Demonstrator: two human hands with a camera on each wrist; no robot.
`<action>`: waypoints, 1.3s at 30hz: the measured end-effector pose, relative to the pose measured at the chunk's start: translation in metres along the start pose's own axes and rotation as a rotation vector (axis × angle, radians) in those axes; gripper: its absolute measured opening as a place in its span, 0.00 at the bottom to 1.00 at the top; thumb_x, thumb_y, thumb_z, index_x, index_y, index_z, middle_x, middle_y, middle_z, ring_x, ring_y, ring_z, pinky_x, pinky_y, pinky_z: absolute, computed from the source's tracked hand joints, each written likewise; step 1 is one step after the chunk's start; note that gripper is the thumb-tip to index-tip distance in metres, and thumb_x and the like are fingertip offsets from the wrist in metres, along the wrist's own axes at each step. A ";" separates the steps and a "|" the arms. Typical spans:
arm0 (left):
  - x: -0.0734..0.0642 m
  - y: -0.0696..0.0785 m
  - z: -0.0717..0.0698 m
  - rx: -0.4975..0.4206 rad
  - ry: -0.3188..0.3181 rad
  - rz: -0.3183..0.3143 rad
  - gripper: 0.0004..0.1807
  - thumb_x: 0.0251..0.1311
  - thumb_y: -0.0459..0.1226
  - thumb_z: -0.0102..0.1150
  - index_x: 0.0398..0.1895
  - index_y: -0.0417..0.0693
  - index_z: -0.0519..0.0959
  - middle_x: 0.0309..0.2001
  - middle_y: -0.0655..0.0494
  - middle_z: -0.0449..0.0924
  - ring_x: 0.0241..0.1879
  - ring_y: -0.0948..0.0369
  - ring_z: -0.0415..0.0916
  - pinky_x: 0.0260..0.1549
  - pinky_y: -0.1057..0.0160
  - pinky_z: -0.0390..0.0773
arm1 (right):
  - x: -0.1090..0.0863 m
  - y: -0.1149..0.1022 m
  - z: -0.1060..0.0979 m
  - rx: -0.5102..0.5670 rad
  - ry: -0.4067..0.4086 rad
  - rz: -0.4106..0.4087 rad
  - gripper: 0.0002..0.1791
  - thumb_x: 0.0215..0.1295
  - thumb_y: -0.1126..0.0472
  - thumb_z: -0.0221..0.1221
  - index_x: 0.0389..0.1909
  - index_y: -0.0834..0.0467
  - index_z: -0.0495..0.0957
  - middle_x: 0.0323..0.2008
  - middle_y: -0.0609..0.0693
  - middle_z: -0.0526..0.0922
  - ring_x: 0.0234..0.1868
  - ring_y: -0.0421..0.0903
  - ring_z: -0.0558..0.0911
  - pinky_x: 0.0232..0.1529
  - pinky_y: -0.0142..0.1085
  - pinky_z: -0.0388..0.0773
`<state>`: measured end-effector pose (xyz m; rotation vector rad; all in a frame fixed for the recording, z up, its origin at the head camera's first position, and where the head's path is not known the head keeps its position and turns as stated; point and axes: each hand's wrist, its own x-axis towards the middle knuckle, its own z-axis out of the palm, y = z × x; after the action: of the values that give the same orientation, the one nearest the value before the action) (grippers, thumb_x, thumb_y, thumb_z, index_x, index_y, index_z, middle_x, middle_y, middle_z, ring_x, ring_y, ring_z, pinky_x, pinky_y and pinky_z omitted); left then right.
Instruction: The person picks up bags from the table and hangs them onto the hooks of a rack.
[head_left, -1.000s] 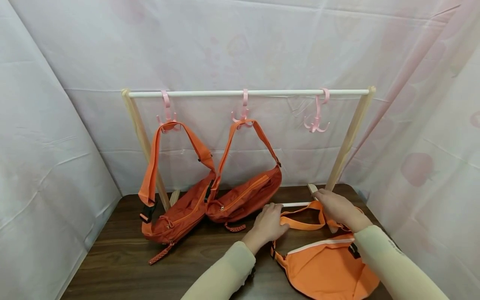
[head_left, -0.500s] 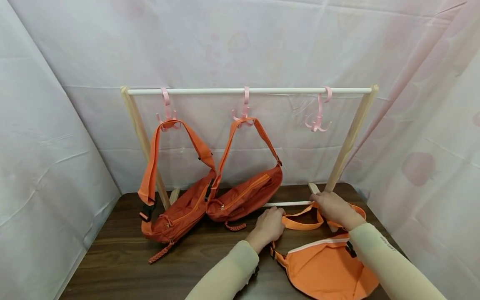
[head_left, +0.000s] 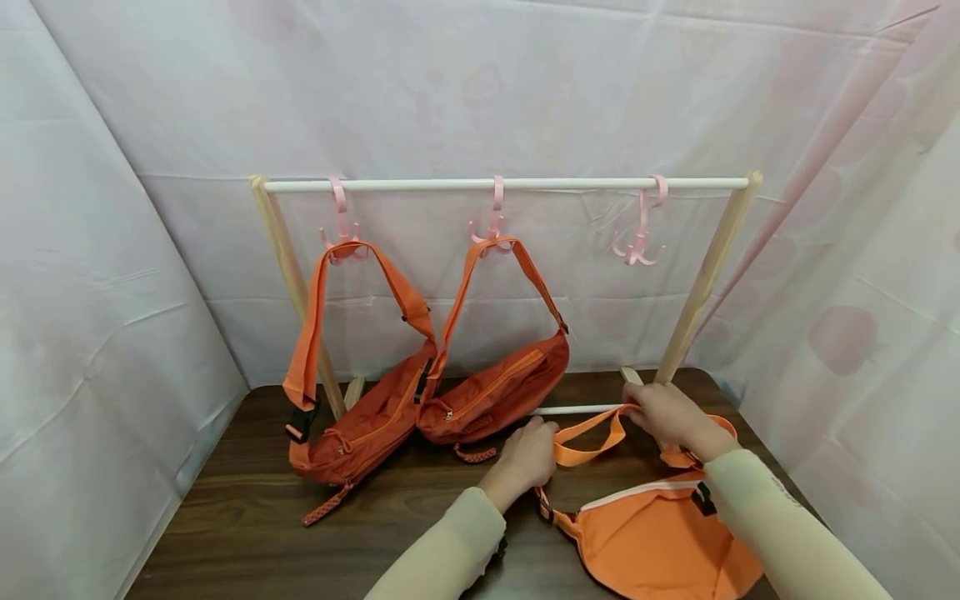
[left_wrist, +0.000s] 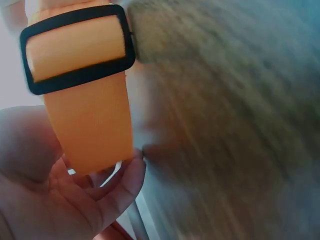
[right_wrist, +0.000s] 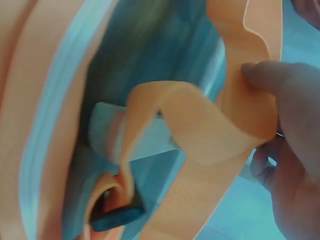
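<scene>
A light orange waist bag with a white zipper lies at the front right of the table. My left hand grips its webbing strap on the left. In the left wrist view, the strap passes into the curled fingers below a black slider buckle. My right hand pinches the strap farther right, by the rack's foot. In the right wrist view, the thumb presses on the wide strap, and a twisted loop of it hangs alongside. The strap sags between both hands, above the bag.
A rack with a white top rail stands behind. Two darker orange bags hang from its left and middle pink hooks. The right pink hook carries nothing. A low white bar runs behind my hands.
My left hand has shifted slightly left with the strap, away from the right hand. The strap between the hands has changed shape and one twist has moved. The hanging bags stay put.
</scene>
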<state>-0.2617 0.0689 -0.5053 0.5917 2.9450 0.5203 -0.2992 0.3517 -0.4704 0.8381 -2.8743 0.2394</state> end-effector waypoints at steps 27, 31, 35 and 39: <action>-0.013 0.004 -0.031 -0.361 0.226 0.092 0.21 0.66 0.49 0.74 0.55 0.50 0.80 0.37 0.63 0.79 0.26 0.66 0.71 0.24 0.64 0.71 | 0.009 -0.059 -0.099 0.394 0.150 0.021 0.11 0.77 0.67 0.60 0.56 0.57 0.78 0.32 0.47 0.82 0.17 0.40 0.74 0.23 0.37 0.76; -0.014 0.013 -0.039 -0.365 0.251 0.108 0.23 0.65 0.47 0.75 0.58 0.51 0.80 0.41 0.62 0.82 0.32 0.66 0.75 0.31 0.63 0.75 | 0.012 -0.070 -0.113 0.363 0.204 -0.010 0.11 0.74 0.69 0.63 0.53 0.56 0.82 0.36 0.46 0.84 0.23 0.39 0.76 0.30 0.36 0.77; -0.013 0.021 -0.045 -0.417 0.230 0.125 0.26 0.67 0.39 0.73 0.66 0.52 0.77 0.43 0.61 0.82 0.34 0.66 0.77 0.34 0.61 0.78 | 0.016 -0.080 -0.127 0.341 0.238 -0.035 0.10 0.74 0.68 0.64 0.52 0.56 0.83 0.33 0.44 0.84 0.23 0.38 0.76 0.30 0.36 0.78; -0.014 0.026 -0.050 -0.474 0.191 0.134 0.37 0.65 0.40 0.74 0.76 0.53 0.70 0.45 0.62 0.80 0.37 0.66 0.78 0.37 0.61 0.79 | 0.018 -0.092 -0.140 0.337 0.241 -0.046 0.12 0.72 0.69 0.66 0.52 0.56 0.83 0.31 0.42 0.83 0.24 0.39 0.76 0.31 0.36 0.78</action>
<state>-0.2476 0.0704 -0.4492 0.7099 2.7954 1.3047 -0.2519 0.2928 -0.3196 0.8575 -2.6225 0.7792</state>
